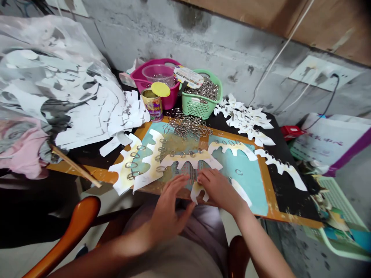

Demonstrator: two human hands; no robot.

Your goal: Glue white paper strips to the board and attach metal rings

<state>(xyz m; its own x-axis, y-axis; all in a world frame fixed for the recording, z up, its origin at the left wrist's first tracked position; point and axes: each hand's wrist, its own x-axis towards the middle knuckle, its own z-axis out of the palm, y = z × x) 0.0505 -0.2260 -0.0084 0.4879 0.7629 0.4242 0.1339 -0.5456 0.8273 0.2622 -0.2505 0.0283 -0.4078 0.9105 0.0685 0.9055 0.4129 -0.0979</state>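
Note:
A scalloped white cut-out piece (pixel 198 192) with a yellowish glue-like stain lies at the table's near edge between my hands. My right hand (pixel 219 190) is over it, fingertips bent together at a small metal ring (pixel 199 180) that they partly hide. Beside the piece's left edge is my left hand (pixel 169 210), fingers stretched out and thumb apart, holding nothing. Just beyond, another scalloped strip (pixel 191 157) carries several metal rings along its upper edge. Similar ringed strips lie at left (pixel 127 166) and right (pixel 232 148). A heap of loose metal rings (pixel 189 126) sits behind them.
A green basket (pixel 199 109) of metal rings, a pink basket (pixel 171 101) and an opened tin (pixel 152 106) stand at the back. White sheet scraps (pixel 98 116) pile up at left. More cut pieces (pixel 246 117) lie back right. A wooden stick (pixel 77 166) juts over the left edge.

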